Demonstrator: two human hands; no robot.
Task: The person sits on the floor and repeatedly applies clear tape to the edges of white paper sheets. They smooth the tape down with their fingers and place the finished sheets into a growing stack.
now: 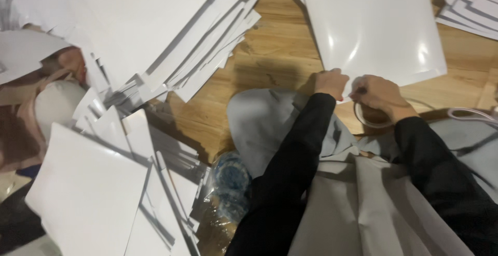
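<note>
A large glossy white sheet (pixel 373 22) lies flat on the wooden floor (pixel 275 53) in the upper right of the frame, its near edge drawn toward the person, which seems to keep it within easy reach of both hands. The left hand (pixel 331 83) is curled over that near edge at center, fingers bent down onto it as if to pin it in place. The right hand (pixel 381 96), just beside it, has its fingers drawn together in a pinch at the sheet's lower edge; whether it grips the sheet itself or a thin film on it cannot be told. Both arms wear black sleeves (pixel 290 173) and rest over grey cloth (pixel 264 121) across the lap. A white cord (pixel 467 113) curves at the right. Loose heaps of white sheets (pixel 171 32) fill the upper left and the lower left, and a crumpled plastic bag (pixel 228 183) sits at bottom center.
</note>
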